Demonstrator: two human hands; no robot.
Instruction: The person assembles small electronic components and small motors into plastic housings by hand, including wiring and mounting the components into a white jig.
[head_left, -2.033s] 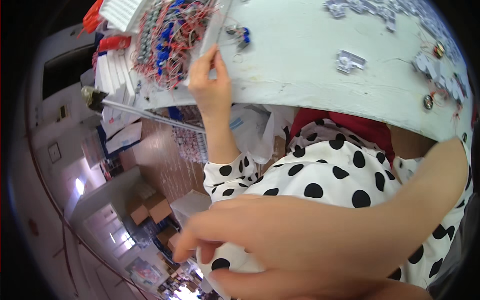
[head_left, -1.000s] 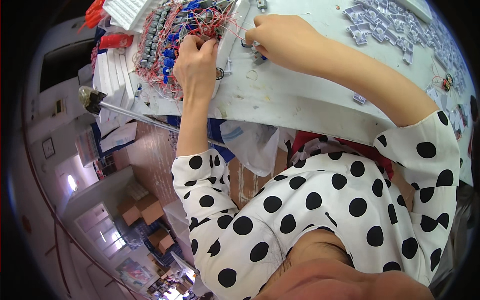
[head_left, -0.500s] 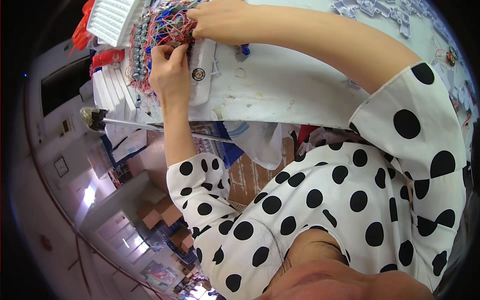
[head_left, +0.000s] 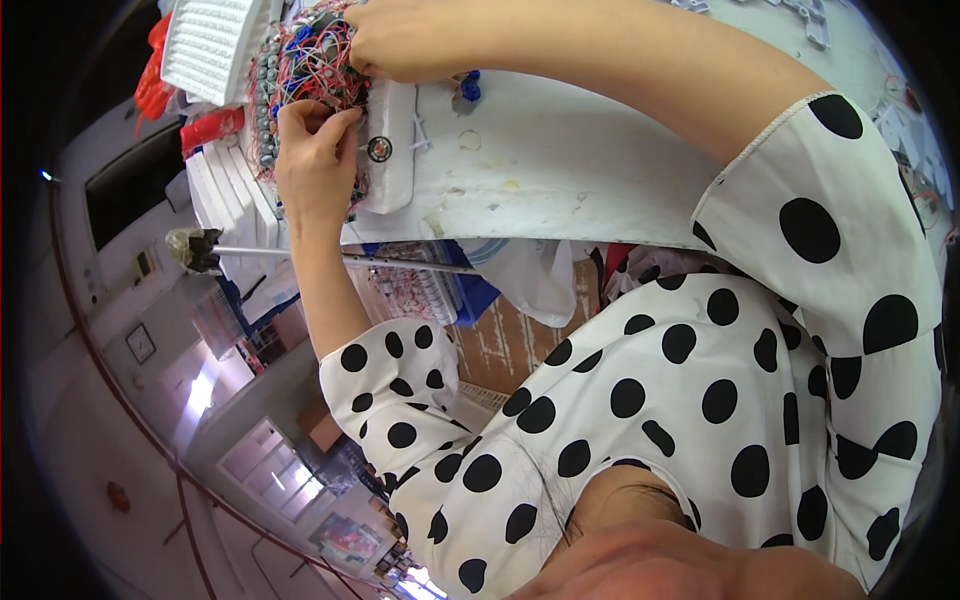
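A dense bundle of red and white wires [head_left: 335, 62] with small grey cylindrical parts [head_left: 266, 105] and blue pieces lies at the far left of the table. At its near side is my left hand [head_left: 318, 160], thumb and forefinger pinched together among the wires; what sits between them is too small to make out. My right hand [head_left: 395, 42] reaches in from the right, its curled fingertips at the bundle's right side and partly hidden. Beside the bundle, a white foam tray [head_left: 396, 185] carries a small round dark part [head_left: 379, 149].
A white ribbed foam tray [head_left: 215, 50], a red plastic bag [head_left: 155, 75] and stacked white foam pieces [head_left: 225, 185] stand left of the bundle. A metal rod [head_left: 400, 263] runs along the table's front edge. White plastic parts [head_left: 815, 22] lie at the far right.
The whole view has shifted slightly. My right hand has moved a little left along the bundle. My left hand stays at its near side, still pinched.
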